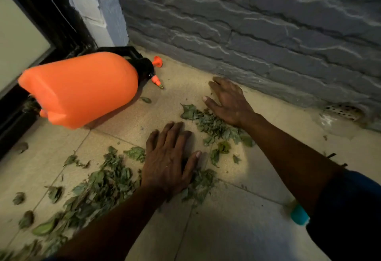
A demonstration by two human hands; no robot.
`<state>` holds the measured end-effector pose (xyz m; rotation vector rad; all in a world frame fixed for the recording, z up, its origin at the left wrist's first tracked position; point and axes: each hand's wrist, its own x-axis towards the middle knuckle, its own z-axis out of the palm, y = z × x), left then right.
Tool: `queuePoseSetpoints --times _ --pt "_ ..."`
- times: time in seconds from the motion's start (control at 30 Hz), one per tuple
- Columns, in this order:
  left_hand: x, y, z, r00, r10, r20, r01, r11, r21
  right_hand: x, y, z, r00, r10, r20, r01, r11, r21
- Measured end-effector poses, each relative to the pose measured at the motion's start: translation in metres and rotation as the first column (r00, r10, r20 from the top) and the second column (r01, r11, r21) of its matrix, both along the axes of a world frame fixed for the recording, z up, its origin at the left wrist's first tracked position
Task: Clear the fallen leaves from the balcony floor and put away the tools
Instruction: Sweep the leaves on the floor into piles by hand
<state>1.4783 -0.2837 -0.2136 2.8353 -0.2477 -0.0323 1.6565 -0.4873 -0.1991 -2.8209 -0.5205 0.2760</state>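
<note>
Dry green leaves (pixel 216 126) lie scattered over the beige tiled floor (pixel 237 209), with a thicker heap (pixel 99 186) at the lower left. My left hand (pixel 171 161) lies flat on the tiles, fingers straight, between the two leaf patches. Farther back, near the wall, my right hand (pixel 228 102) presses palm-down with spread fingers at the far edge of the leaves. Neither hand holds anything. An orange pressure sprayer (pixel 80 89) lies on its side at the left, its black pump head and nozzle pointing right.
A grey stone-textured wall (pixel 247 23) borders the floor at the back. A dark door frame (pixel 51 23) stands at the left. A perforated floor drain (pixel 340 112) sits at the wall's foot on the right. A teal object (pixel 299 214) lies by my right sleeve.
</note>
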Motion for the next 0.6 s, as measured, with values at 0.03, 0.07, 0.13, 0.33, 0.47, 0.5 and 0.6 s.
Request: queuePoseSetpoints --times 0.03,0.07,0.13,0.33,0.47,0.5,0.6 --pt "0.0 0.0 0.0 1.0 0.0 -0.002 0.0 1.0 -0.004 -0.009 0.002 -0.003 1.0 0.023 -0.01 -0.023 1.0 0.014" --pt "0.0 0.0 0.001 1.0 0.004 0.004 -0.004 1.0 -0.01 -0.021 0.004 -0.005 0.999 0.05 -0.02 -0.049 0.997 0.056" --pt "0.001 -0.001 0.001 1.0 0.015 0.011 -0.015 1.0 -0.017 -0.052 0.005 -0.005 0.991 0.128 -0.041 -0.122 0.983 0.139" --pt "-0.004 -0.002 -0.001 0.996 0.031 0.08 -0.03 0.999 -0.017 -0.122 -0.023 0.0 0.971 0.032 0.237 -0.087 0.97 0.226" --pt "-0.009 -0.004 0.002 0.987 -0.003 0.161 -0.011 0.996 0.092 -0.153 -0.031 -0.013 0.964 -0.256 0.077 0.242 0.958 0.153" --pt "-0.01 -0.006 0.002 0.986 -0.008 0.169 -0.01 0.994 0.104 -0.162 -0.03 -0.018 0.973 -0.22 0.066 0.213 0.972 0.103" --pt "-0.01 -0.009 0.0 0.987 -0.07 0.147 0.049 0.988 0.143 -0.182 -0.024 -0.025 0.989 -0.098 0.108 0.095 0.995 0.03"
